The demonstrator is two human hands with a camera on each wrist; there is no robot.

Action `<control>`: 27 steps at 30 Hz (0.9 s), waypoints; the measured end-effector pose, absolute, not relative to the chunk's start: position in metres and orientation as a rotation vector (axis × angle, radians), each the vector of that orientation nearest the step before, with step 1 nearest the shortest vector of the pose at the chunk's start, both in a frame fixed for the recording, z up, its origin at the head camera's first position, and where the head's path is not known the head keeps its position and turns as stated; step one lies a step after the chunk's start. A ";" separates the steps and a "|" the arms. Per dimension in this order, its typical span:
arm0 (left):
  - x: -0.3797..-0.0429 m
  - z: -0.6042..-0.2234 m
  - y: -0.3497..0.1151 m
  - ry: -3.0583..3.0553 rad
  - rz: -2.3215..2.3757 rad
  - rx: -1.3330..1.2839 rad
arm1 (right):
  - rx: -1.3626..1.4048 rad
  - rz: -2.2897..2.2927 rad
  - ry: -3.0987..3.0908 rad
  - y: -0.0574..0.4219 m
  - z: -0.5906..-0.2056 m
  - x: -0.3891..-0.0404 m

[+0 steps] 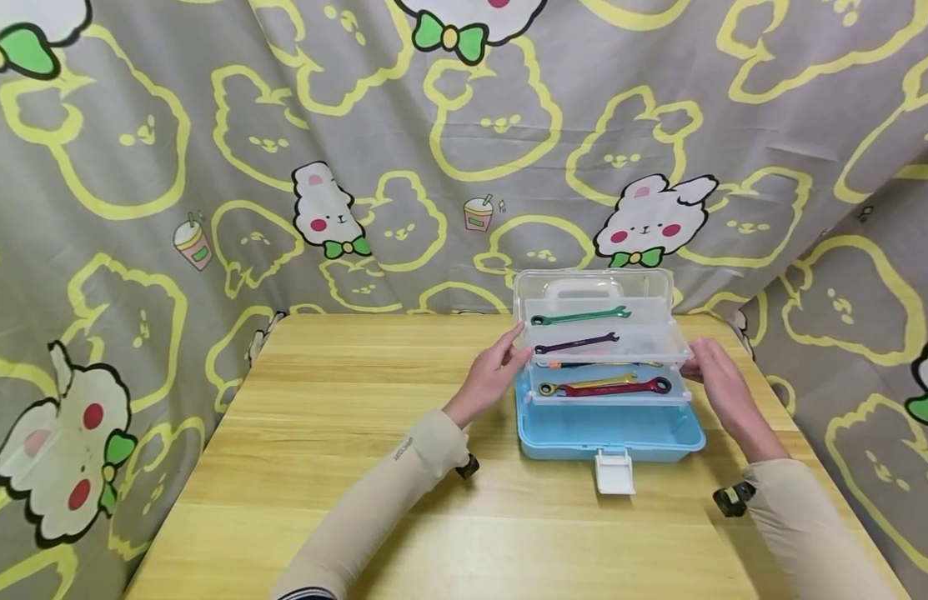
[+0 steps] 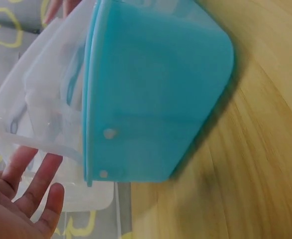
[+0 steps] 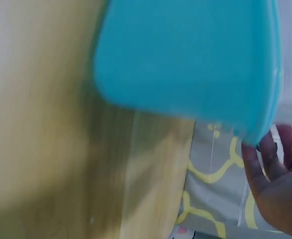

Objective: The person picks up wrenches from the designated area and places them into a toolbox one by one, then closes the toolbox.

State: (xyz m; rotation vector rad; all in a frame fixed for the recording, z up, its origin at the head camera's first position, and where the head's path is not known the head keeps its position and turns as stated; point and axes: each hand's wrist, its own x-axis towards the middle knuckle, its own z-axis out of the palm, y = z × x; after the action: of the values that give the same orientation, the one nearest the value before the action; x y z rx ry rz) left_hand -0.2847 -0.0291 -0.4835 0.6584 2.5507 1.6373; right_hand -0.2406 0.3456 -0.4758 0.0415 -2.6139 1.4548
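A light-blue toolbox (image 1: 609,452) sits with its clear lid (image 1: 644,285) raised and its translucent trays fanned out in tiers. My left hand (image 1: 495,377) grips the left end of the upper tray (image 1: 644,340), its lower fingers spread beside the tray's edge in the left wrist view. At the opposite end, my right hand (image 1: 722,387) holds the tray's edge, partly hidden behind it. A green wrench (image 1: 584,317) and a purple wrench (image 1: 576,343) lie in the upper tiers. The lower tray (image 1: 606,400) carries a red wrench (image 1: 621,388) and a yellow wrench (image 1: 584,384).
The toolbox stands on a wooden table (image 1: 321,400), right of its middle. Its white latch (image 1: 614,473) hangs down in front. A patterned curtain (image 1: 403,150) surrounds the table at the back and sides. Something with an orange end (image 1: 555,364) shows beneath the upper tray.
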 end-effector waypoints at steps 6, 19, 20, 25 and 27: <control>-0.286 -0.479 -0.028 2.507 1.674 0.626 | 0.023 1.475 -2.652 0.339 -0.475 -0.248; -0.283 -0.475 -0.032 2.549 1.592 0.631 | 0.206 1.754 -2.668 0.344 -0.477 -0.243; -0.283 -0.475 -0.033 2.563 1.580 0.637 | 0.209 1.749 -2.667 0.345 -0.477 -0.242; -0.280 -0.478 -0.035 2.612 1.555 0.628 | 0.203 1.743 -2.666 0.347 -0.480 -0.239; -0.279 -0.480 -0.036 2.620 1.564 0.621 | 0.211 1.736 -2.665 0.348 -0.482 -0.238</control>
State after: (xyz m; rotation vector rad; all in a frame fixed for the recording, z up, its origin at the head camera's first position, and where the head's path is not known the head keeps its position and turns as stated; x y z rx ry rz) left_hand -0.2791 -0.0358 -0.4795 0.6206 2.6201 1.5644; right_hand -0.2376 0.3477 -0.4815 0.2109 -2.6651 1.7357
